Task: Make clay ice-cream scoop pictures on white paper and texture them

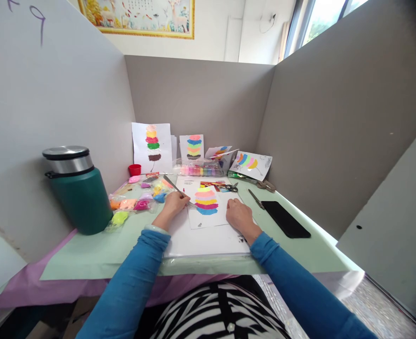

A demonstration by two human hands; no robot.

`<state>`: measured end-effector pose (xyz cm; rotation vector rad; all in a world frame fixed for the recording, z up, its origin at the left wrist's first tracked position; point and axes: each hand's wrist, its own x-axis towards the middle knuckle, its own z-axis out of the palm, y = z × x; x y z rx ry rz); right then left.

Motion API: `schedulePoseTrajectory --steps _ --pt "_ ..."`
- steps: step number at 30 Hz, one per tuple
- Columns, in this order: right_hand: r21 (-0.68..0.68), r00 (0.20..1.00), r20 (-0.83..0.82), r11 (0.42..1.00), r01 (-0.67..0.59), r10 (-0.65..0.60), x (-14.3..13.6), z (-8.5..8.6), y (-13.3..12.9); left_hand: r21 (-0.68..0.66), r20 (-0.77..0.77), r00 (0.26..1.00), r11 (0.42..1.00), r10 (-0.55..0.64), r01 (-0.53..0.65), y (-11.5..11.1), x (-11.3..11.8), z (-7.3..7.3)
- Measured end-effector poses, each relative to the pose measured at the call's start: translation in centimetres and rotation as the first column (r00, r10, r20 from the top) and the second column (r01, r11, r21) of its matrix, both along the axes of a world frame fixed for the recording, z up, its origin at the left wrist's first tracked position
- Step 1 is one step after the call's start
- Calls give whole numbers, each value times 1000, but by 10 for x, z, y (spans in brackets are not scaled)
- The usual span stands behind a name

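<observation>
My left hand [174,203] is closed around a slim metal fork [180,192], its handle slanting up to the left. The tines reach the left edge of a striped patch of coloured clay [207,201] in yellow, pink, orange, purple, magenta and blue. This patch lies on a small white sheet [213,226], on top of larger white paper [208,245]. Curled into a loose fist, my right hand [239,215] rests at the sheet's right edge, with nothing visible in its fingers.
Bags of coloured clay [132,204] and a green bottle [78,193] stand left. Behind are scissors [232,188], a clear box of colours [200,168], a red cup [134,169] and propped pictures [165,146]. A knife-like tool [256,198] and a black phone [285,219] lie right. Partitions surround the table.
</observation>
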<state>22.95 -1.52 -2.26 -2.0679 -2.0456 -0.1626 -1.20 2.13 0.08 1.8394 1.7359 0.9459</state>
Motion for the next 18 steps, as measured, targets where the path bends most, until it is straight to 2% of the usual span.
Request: schedulePoseTrajectory --steps 3,7,11,18 --pt "-6 1000 -2 1000 -1 1 0 1 0 6 49 998 999 -43 43 -2 2 0" --pt "4 1000 -11 1000 1 -1 -1 1 0 -10 32 995 995 -99 99 0 5 -5" --pt "-4 1000 -8 1000 6 -6 0 0 0 -6 -20 999 999 -49 49 3 5 -7" --pt "12 1000 -2 1000 -2 2 1 -1 1 -16 -30 999 1000 23 -23 -2 2 2"
